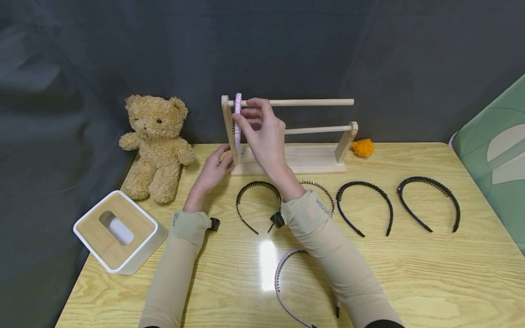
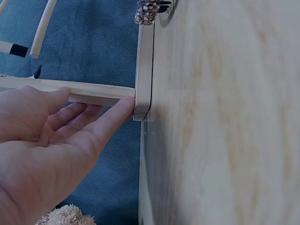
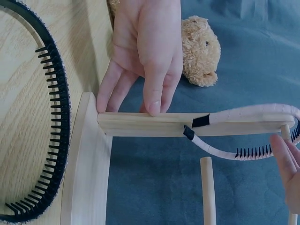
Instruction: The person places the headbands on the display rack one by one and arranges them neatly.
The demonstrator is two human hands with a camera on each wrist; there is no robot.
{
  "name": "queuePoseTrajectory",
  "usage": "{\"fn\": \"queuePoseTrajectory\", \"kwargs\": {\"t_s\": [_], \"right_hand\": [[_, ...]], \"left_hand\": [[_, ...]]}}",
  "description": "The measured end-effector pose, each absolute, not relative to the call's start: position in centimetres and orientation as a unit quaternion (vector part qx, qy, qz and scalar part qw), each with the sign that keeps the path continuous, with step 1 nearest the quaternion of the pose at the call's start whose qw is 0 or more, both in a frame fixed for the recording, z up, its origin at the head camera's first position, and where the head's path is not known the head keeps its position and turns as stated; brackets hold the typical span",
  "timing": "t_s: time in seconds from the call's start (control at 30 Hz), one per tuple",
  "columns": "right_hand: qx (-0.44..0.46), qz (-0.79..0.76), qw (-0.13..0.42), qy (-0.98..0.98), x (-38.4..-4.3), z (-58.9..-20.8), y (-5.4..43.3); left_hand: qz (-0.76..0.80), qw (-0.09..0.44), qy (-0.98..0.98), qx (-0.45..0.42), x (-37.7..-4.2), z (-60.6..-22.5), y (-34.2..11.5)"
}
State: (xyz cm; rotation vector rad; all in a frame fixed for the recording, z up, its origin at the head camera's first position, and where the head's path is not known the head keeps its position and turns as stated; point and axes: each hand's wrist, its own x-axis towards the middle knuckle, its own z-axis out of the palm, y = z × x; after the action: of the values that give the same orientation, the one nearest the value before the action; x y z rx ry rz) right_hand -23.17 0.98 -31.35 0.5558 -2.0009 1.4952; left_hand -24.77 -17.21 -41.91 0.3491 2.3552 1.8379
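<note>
By the back edge of the worktop (image 1: 234, 273), a lilac headband (image 1: 238, 135) is hung upright on a rack (image 1: 311, 159), left of the nearer right hand (image 1: 266, 136), fingers relaxed; the left hand (image 1: 215, 168), fingers straight, is rested against its post.

Six headbands (image 1: 238, 133), one rack (image 1: 311, 158), one bear (image 1: 157, 148), one box (image 1: 105, 248)

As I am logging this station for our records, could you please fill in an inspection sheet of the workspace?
Surface: wooden table, with a bright glare patch.
Job's things: lilac headband looped over the upper rod of a wooden rack; on the table, three dark headbands, one beaded headband and another lilac headband.
Clutter: teddy bear, white box, small orange item.
Hands: left hand touches the rack's left post; right hand touches the looped headband.
Cables: nothing seen.
Surroundings: dark cloth behind, green panel at right.
</note>
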Motion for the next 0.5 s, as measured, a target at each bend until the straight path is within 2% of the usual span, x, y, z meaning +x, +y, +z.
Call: {"fn": "queuePoseTrajectory", "kwargs": {"t_s": [0.5], "right_hand": [[0.205,0.572,0.267,-0.748,-22.1,-31.2,2.8]], "left_hand": [[0.616,0.068,0.777,0.109,-24.9,-42.0,-17.2]]}}
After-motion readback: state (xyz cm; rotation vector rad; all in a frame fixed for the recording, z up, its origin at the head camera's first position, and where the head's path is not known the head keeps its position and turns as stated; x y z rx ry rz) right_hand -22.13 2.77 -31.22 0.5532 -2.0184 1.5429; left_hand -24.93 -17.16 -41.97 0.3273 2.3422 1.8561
